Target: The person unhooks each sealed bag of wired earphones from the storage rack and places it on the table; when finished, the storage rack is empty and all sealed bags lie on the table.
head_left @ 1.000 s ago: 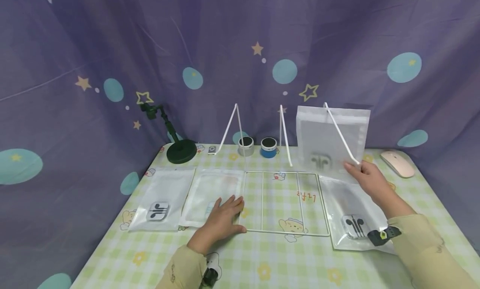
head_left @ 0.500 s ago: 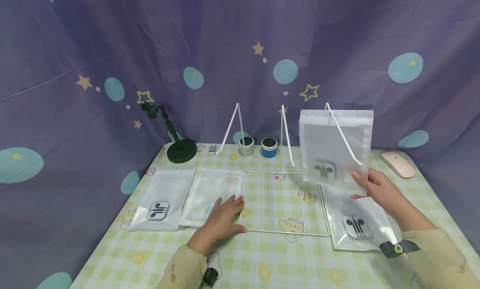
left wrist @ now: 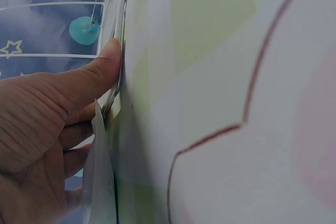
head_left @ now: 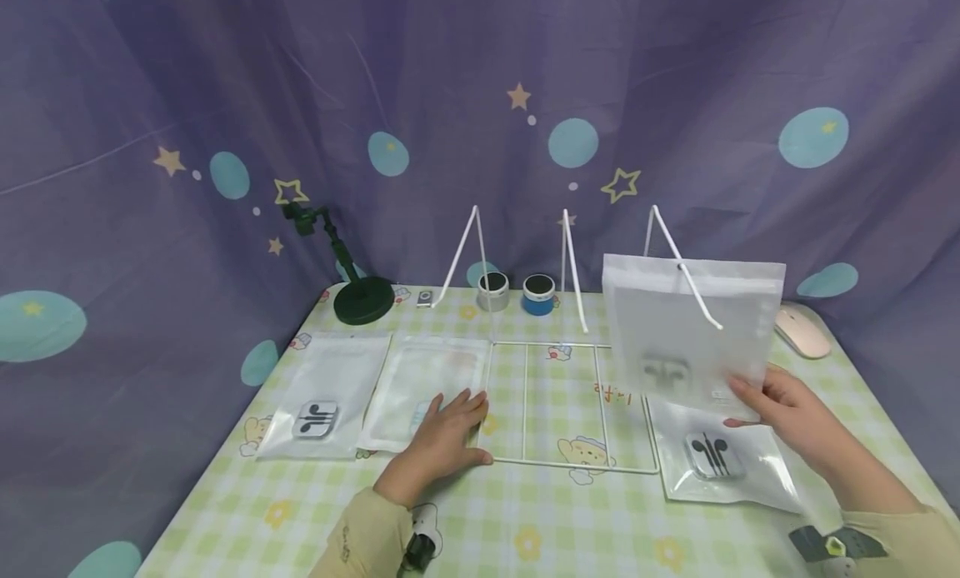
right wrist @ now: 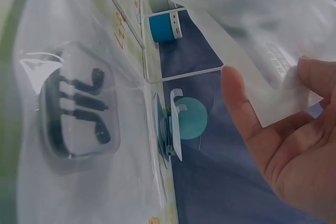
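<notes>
My right hand [head_left: 798, 411] pinches the lower right corner of a frosted zip bag [head_left: 690, 303] with a faint earphone case inside. The bag hangs by its top hole on the right-hand prong of a white wire rack [head_left: 523, 403], partway down the prong. In the right wrist view, the held bag [right wrist: 273, 45] tapers toward the thumb. My left hand [head_left: 446, 445] rests on the table with fingers spread, at the rack base's left side and over the edge of a flat zip bag [head_left: 427, 378]. The left wrist view shows its thumb [left wrist: 100, 74] along the base edge.
A bag with an earphone case [head_left: 712, 455] lies right of the rack, another bag [head_left: 326, 386] at far left. Behind stand a dark green stand [head_left: 363, 301], a silver speaker [head_left: 492, 293], a blue speaker [head_left: 537, 295] and a small clip player [head_left: 425, 299]. A pink mouse [head_left: 802, 332] sits back right.
The right hand has moved down, right and nearer, drawing the hanging bag forward and down along the prong from the rack's top bend. The left hand has stayed in place.
</notes>
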{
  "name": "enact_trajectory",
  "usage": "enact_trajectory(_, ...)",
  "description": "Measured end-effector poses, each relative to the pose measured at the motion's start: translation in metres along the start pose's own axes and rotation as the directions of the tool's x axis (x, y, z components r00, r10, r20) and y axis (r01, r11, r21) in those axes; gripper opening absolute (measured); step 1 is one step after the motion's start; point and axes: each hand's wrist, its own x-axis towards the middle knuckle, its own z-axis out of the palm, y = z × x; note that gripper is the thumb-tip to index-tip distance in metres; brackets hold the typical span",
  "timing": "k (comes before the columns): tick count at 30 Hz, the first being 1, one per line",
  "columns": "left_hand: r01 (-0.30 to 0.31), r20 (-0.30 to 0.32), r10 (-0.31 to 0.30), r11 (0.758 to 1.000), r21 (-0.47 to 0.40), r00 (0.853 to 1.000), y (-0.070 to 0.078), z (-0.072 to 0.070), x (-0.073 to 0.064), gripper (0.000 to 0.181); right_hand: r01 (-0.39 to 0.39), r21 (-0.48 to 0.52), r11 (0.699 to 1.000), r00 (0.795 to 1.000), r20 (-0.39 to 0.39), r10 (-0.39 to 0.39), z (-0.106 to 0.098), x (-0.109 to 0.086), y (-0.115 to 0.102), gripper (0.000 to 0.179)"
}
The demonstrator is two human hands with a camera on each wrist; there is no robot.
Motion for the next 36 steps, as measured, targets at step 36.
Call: enact_trajectory(36,0.0,0.005,0.0,1.0,-0.013,1.0,-0.004,0.003,-0.003,0.084,0.0,-0.267,0.964,0.987,-0.156,-0.044,0.0,-0.073,-0.016,0.025)
